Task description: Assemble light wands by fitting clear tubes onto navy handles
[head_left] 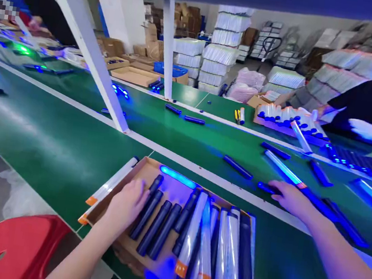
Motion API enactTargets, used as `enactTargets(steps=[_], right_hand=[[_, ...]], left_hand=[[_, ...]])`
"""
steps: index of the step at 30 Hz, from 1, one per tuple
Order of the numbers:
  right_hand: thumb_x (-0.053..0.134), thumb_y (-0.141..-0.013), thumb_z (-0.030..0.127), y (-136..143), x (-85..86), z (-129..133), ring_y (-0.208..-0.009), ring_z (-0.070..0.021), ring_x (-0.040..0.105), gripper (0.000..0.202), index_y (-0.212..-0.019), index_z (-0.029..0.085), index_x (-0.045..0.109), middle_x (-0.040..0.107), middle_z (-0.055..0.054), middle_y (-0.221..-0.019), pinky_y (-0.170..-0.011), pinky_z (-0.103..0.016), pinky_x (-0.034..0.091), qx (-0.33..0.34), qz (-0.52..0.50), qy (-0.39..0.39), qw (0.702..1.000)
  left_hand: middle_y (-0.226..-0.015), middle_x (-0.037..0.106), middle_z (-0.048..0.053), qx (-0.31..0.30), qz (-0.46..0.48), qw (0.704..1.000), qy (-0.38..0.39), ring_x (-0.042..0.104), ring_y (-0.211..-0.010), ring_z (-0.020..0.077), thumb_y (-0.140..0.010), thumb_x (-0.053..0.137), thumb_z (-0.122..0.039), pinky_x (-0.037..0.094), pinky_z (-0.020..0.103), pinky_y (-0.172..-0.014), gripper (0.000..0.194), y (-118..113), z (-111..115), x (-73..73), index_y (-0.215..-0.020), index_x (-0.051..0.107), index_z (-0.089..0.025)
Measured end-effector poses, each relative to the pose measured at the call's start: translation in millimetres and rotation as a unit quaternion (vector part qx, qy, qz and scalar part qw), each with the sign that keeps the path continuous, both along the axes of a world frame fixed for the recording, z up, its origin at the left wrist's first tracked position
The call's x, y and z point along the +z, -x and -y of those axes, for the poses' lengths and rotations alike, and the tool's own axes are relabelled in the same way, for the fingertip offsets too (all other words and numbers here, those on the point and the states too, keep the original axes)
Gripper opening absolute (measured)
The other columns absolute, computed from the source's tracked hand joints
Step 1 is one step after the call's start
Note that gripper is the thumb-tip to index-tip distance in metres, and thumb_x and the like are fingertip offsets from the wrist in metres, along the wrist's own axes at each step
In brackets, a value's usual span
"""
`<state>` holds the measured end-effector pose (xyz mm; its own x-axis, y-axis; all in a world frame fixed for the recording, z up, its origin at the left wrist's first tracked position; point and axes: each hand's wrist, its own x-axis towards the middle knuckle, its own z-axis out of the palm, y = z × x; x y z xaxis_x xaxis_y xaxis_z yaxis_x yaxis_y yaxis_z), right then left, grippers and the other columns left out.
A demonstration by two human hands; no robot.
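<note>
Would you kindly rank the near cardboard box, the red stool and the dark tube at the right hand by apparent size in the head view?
1. Near cardboard box
2. Red stool, cut off by the frame
3. Dark tube at the right hand

Two bare hands, uncovered wrists, bare forearms, rounded and tapering

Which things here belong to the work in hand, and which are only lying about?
Seem in use:
dark tubes and orange-ended pale tubes in the cardboard box, by the left hand
another dark tube at the right hand

Seem only lying about:
red seat
clear plastic
stacked white bundles
</note>
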<state>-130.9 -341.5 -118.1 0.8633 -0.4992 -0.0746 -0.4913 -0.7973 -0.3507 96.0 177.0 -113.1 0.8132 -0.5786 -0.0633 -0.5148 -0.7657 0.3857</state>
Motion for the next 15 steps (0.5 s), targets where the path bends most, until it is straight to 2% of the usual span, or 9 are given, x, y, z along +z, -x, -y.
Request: enactTargets(steps=[2,4,6,8,11,13,15], right_hand=[[0.059,-0.086,0.029,17.1,7.1,-10.1,-0.119,-0.0390,0.066,0.041,-0.120,0.011,0.073,0.073,-0.023,-0.125,-0.112,-0.052,0.045,0.014,0.042,0.027,0.999],[0.055,-0.093,0.041,41.0,18.4,-33.7,-0.126,-0.0380,0.062,0.050,-0.133,0.013,0.068,0.068,-0.022,-0.134,-0.116,-0.051,0.043,0.007,0.093,0.051,0.994],[0.055,-0.097,0.048,68.2,29.3,-68.7,-0.130,-0.0344,0.061,0.051,-0.140,0.023,0.064,0.066,-0.017,-0.140,-0.114,-0.047,0.047,-0.005,0.139,0.055,0.989],[0.057,-0.100,0.051,93.2,37.3,-108.0,-0.131,-0.0306,0.062,0.048,-0.145,0.033,0.060,0.064,-0.012,-0.144,-0.111,-0.042,0.051,-0.013,0.174,0.034,0.984],[0.061,-0.100,0.051,116.0,42.4,-159.8,-0.128,-0.0298,0.064,0.046,-0.143,0.036,0.062,0.064,-0.010,-0.144,-0.109,-0.040,0.054,-0.011,0.204,-0.032,0.978],[0.064,-0.098,0.051,119.3,43.0,-185.4,-0.128,-0.0305,0.064,0.046,-0.141,0.034,0.065,0.064,-0.011,-0.144,-0.108,-0.040,0.055,-0.011,0.212,-0.093,0.973],[0.066,-0.097,0.053,115.8,43.5,-206.4,-0.126,-0.0300,0.064,0.049,-0.142,0.033,0.065,0.064,-0.010,-0.144,-0.107,-0.041,0.055,-0.039,0.220,-0.175,0.959]], left_hand=[[-0.114,0.066,0.013,-0.036,-0.022,0.997,-0.066,0.066,-0.112,0.0304,-0.106,0.030,-0.037,0.052,0.042,-0.094,0.022,-0.1,13.3,4.5,-0.104,0.046,-0.022],[-0.112,0.068,0.010,-0.065,-0.044,0.993,-0.093,0.068,-0.107,0.0278,-0.107,0.033,-0.035,0.052,0.038,-0.089,0.018,-1.0,20.9,9.3,-0.107,0.046,-0.022],[-0.111,0.069,0.009,-0.071,-0.051,0.991,-0.102,0.069,-0.104,0.0267,-0.106,0.040,-0.034,0.051,0.036,-0.086,0.015,-1.3,22.9,13.5,-0.109,0.047,-0.021],[-0.116,0.067,0.013,-0.052,-0.036,0.992,-0.111,0.067,-0.112,0.0294,-0.103,0.045,-0.030,0.051,0.037,-0.088,0.015,3.2,25.4,17.6,-0.112,0.049,-0.019],[-0.128,0.061,0.019,-0.027,0.036,0.996,-0.081,0.058,-0.126,0.0333,-0.104,0.038,-0.025,0.048,0.043,-0.098,0.024,27.7,43.9,23.6,-0.122,0.050,-0.015],[-0.121,0.065,0.017,-0.061,0.035,0.997,-0.028,0.062,-0.119,0.0321,-0.107,0.034,-0.036,0.048,0.042,-0.095,0.031,54.2,66.1,26.6,-0.126,0.051,-0.017],[-0.110,0.069,0.015,-0.117,-0.018,0.993,-0.003,0.067,-0.107,0.0320,-0.106,0.041,-0.049,0.049,0.039,-0.087,0.037,79.6,88.6,27.5,-0.122,0.054,-0.018]])
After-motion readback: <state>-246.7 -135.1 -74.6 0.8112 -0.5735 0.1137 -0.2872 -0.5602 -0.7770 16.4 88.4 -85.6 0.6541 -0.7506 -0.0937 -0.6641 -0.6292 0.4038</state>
